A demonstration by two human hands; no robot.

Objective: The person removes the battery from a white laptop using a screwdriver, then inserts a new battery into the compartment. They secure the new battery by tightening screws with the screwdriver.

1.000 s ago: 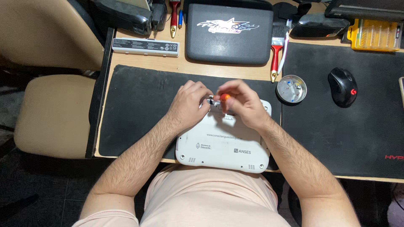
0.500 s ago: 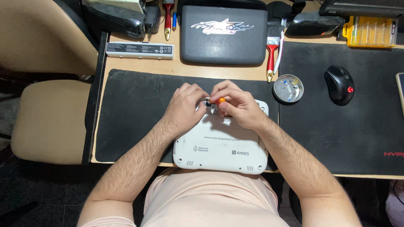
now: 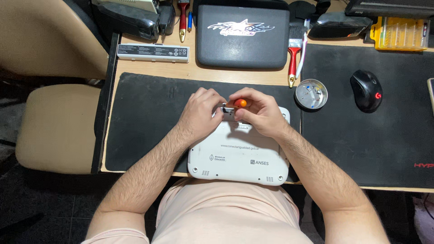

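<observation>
A small white laptop (image 3: 239, 156) lies upside down on a black desk mat (image 3: 144, 122), its near edge over the desk's front. My right hand (image 3: 260, 110) grips an orange-handled screwdriver (image 3: 238, 103), held upright over the laptop's far edge. My left hand (image 3: 201, 113) rests on the far-left corner of the laptop, its fingertips pinching around the screwdriver's tip by a small metal part (image 3: 226, 110). The tip itself is hidden between my fingers.
A round metal dish (image 3: 310, 94) with small parts sits right of my hands. Farther right a black mouse (image 3: 366, 90) rests on a second black mat. At the back lie a dark case (image 3: 242, 36), a red-handled brush (image 3: 294, 58), a battery pack (image 3: 153, 52) and a yellow bit box (image 3: 400, 34).
Both hands stay over the laptop's far edge with the screwdriver; the fingers shift slightly around it. The view has drifted a little.
</observation>
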